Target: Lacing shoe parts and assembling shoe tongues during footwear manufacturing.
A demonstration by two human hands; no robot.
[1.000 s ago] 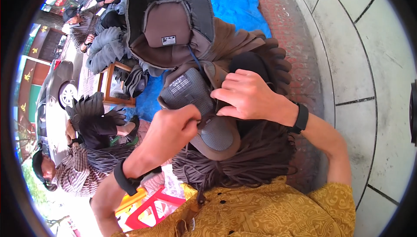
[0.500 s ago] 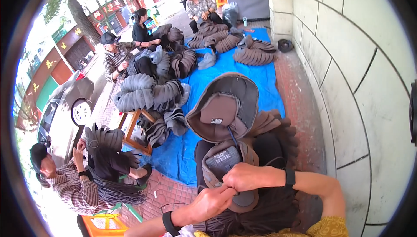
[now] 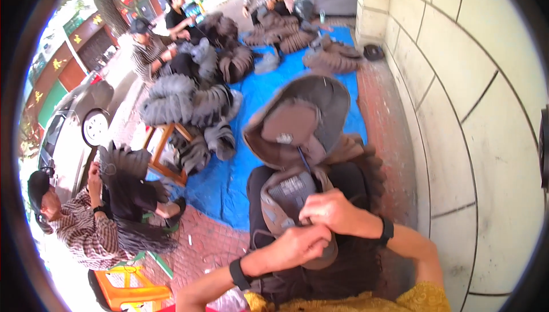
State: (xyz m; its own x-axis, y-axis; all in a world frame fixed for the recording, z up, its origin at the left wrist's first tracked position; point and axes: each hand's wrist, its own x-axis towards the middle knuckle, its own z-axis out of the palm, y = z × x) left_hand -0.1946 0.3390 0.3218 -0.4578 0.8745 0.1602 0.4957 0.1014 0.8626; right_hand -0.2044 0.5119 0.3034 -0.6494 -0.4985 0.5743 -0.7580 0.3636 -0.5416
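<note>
A brown-grey hat with a wide, stiff brim (image 3: 334,102) stands tilted up beyond my knees, its hollow facing me. A dark cord (image 3: 304,160) runs from it to a smaller brown cloth piece (image 3: 271,206) on my lap, which has a dark grey printed panel (image 3: 291,191). Over the near part of that piece, my left hand (image 3: 291,249) and my right hand (image 3: 334,212) are close together, both with fingers pinched. Whatever lies between the fingertips is too small and too covered to name.
Stacked hats (image 3: 194,103) lie on a blue tarp (image 3: 229,183), several people sitting around them. A person (image 3: 80,220) works at the left, near an orange stool (image 3: 128,289). More hats (image 3: 366,169) rest against my right knee. A tiled wall (image 3: 446,112) rises at the right.
The whole view has tilted and shifted slightly. My hands have drawn a little apart, the right one now higher than the left. The wide-brimmed hat leans a bit more to the right.
</note>
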